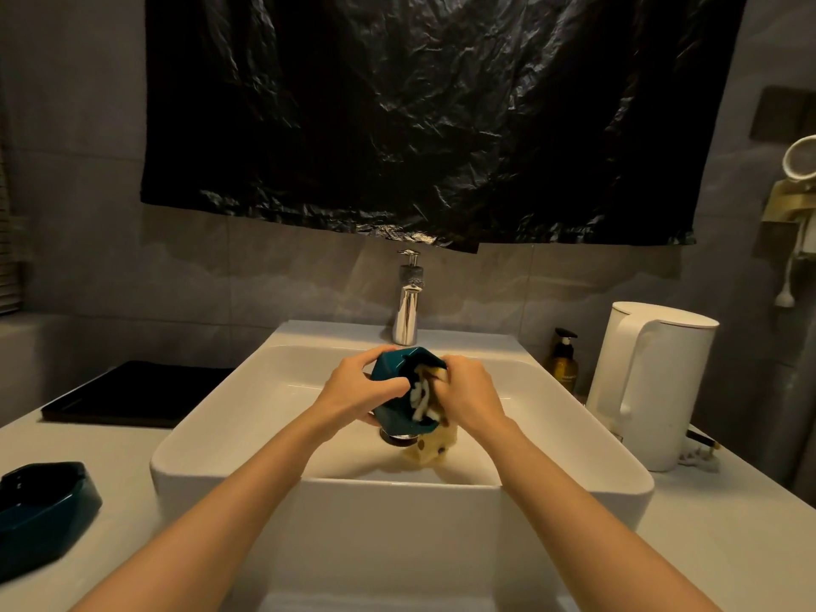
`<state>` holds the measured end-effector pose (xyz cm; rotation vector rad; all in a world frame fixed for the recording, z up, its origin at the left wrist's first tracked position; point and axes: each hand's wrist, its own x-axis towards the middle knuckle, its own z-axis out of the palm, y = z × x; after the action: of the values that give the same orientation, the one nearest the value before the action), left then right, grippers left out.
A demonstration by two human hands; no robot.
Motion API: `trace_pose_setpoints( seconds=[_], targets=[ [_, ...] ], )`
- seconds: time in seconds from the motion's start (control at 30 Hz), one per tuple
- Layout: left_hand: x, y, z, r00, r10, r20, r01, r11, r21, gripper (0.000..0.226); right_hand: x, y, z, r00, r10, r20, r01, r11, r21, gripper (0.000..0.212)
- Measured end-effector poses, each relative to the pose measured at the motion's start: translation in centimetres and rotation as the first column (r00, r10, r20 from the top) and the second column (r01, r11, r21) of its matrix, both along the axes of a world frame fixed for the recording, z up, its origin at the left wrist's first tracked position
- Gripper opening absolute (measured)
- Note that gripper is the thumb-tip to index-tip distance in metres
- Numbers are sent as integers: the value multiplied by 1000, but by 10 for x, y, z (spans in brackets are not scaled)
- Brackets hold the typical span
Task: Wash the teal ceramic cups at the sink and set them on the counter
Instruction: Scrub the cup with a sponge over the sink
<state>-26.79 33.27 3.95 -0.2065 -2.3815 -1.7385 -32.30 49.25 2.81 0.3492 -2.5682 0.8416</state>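
Note:
Over the white rectangular sink my left hand grips a teal faceted ceramic cup, tilted with its mouth toward the right. My right hand presses a pale yellow-and-brown cloth into the cup's mouth; the cloth's tail hangs down to the basin floor. A second teal ceramic piece sits on the counter at the far left, near the front edge. The sink drain is partly hidden under the cup.
A chrome faucet stands behind the basin. A black tray lies on the counter left of the sink. On the right are a white kettle and a dark pump bottle. Black plastic sheeting covers the wall above.

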Motion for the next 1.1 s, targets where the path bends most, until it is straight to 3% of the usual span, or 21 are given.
trace_pose_setpoints(
  seconds=[0.13,0.23,0.33,0.43,0.53,0.6,0.73,0.83,0.9,0.93,1.0,1.03,1.1],
  targets=[
    [3,-3,5,1000,16,22,-16,1000,21,39,2,-2,2,999,3,38,-4,1000,24,25],
    [4,-4,6,998,57,9,-58,998,34,39,3,-7,4,979,151,140,-133,983,-130,22],
    [5,-5,6,999,45,3,-45,999,6,41,2,-7,5,935,203,292,-115,949,-294,31],
    [7,-2,7,1000,11,10,-10,1000,-29,37,2,-5,4,906,195,375,-106,964,-245,25],
    [6,2,9,999,-7,41,4,998,59,42,3,-5,5,969,126,211,-86,979,-186,19],
    [4,3,9,997,-8,74,-1,993,116,57,2,-4,6,994,55,95,-43,991,-128,15],
    [-1,7,6,982,171,80,-176,982,67,77,6,1,7,997,-39,-73,34,997,-64,23],
    [5,13,8,956,277,95,-287,950,124,38,5,2,6,970,-142,-196,123,986,-110,32],
    [12,19,11,956,147,253,-214,942,260,25,2,2,5,952,-190,-239,159,977,-143,36],
    [15,21,14,938,12,346,-166,892,421,27,2,2,5,945,-207,-255,170,972,-161,37],
    [20,25,19,878,-304,370,-101,637,764,33,3,1,6,929,-224,-294,175,967,-184,38],
    [20,26,21,861,-395,320,-92,498,862,37,3,1,6,923,-222,-314,170,968,-184,38],
    [17,31,24,862,-440,252,-109,325,939,42,3,1,5,917,-205,-342,151,972,-180,40]
  ],
)
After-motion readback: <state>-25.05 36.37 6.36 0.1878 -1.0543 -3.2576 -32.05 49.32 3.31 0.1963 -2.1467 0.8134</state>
